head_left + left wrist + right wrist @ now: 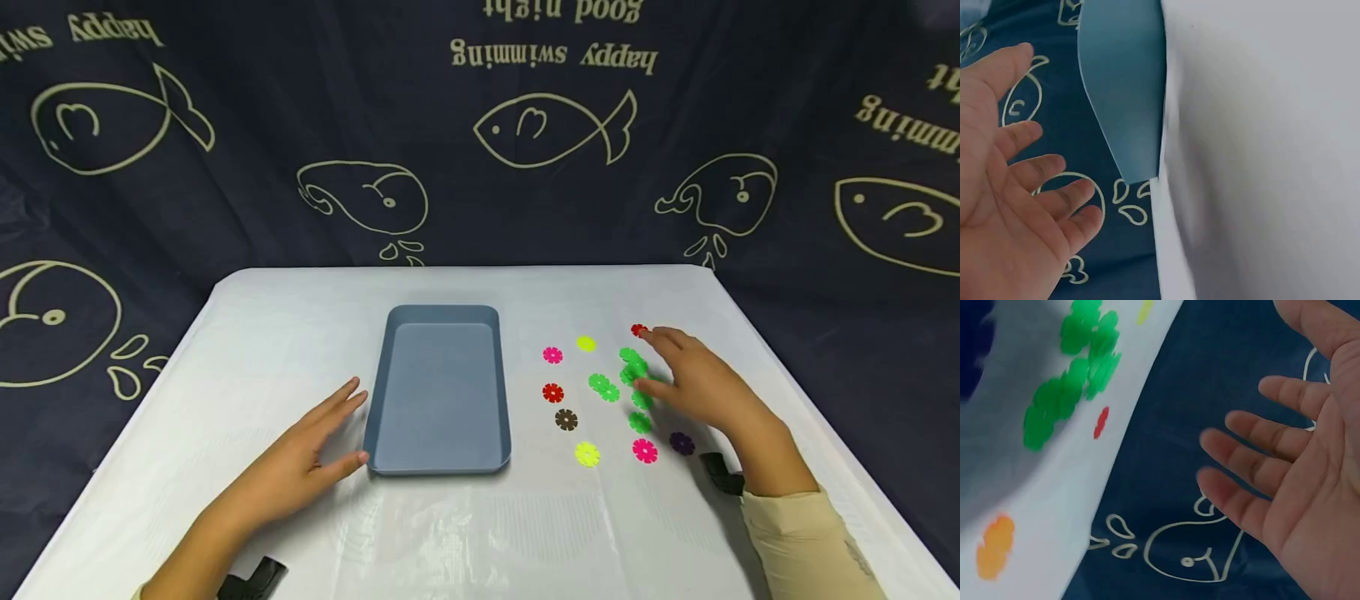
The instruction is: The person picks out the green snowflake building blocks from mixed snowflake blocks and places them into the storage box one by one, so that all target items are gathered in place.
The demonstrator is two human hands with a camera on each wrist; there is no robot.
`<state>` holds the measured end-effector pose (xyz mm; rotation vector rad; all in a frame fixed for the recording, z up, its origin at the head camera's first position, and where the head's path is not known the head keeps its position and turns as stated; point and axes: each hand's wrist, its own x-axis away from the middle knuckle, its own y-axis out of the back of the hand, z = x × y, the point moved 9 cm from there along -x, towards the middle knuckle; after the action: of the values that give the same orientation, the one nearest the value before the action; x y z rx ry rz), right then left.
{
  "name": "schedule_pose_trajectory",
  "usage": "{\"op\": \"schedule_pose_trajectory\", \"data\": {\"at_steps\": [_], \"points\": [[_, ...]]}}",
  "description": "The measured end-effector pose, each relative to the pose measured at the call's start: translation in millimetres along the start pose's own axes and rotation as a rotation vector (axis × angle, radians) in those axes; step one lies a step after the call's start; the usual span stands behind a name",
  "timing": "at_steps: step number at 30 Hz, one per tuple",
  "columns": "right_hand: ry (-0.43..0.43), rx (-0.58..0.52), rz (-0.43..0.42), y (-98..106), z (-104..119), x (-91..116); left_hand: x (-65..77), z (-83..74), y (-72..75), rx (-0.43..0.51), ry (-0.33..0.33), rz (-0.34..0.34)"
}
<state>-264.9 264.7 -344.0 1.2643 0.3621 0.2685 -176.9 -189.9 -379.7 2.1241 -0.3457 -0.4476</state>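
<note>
Clock directions are read in the head view, 12 o'clock being the far table edge. The right hand is released, its fingers extended and thumb apart above a cluster of bright green, notched, flat plastic discs at 9 o'clock to it; whether the thumb touches them cannot be told. At 10 o'clock, by the fingertips, is a small red notched disc; contact is again unclear. A single green disc lies at 8 o'clock to this hand, a pink notched disc at 7, and a dark purple notched disc between 6 and 7.

The left hand is likewise released, fingers extended, at 8 o'clock to a shallow, rectangular, blue-grey tray. Its thumb tip is at the tray's near-left corner; touch cannot be confirmed.

Between tray and cluster, two overlapping green discs are ringed by others: yellow at 11 o'clock, pink at 10, red at 9, brown at 8, and a second yellow between 6 and 7. The right wrist view adds an orange notched disc toward that frame's 8 o'clock.

All lie on a white-covered table; beyond, toward 12 o'clock, hangs a navy cloth bearing pale outlined fish, whales and inverted lettering.
</note>
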Motion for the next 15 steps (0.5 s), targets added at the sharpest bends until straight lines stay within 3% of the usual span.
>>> {"op": "schedule_pose_trajectory", "data": {"at_steps": [7,15], "points": [[-0.041,-0.139,0.047,-9.3,-12.6,-10.6,0.5,6.1,-4.1,0.046,-0.027,-0.029],[-0.106,-0.159,0.111,-21.7,-30.7,-19.4,0.5,8.1,-11.9,0.096,-0.065,-0.008]]}}
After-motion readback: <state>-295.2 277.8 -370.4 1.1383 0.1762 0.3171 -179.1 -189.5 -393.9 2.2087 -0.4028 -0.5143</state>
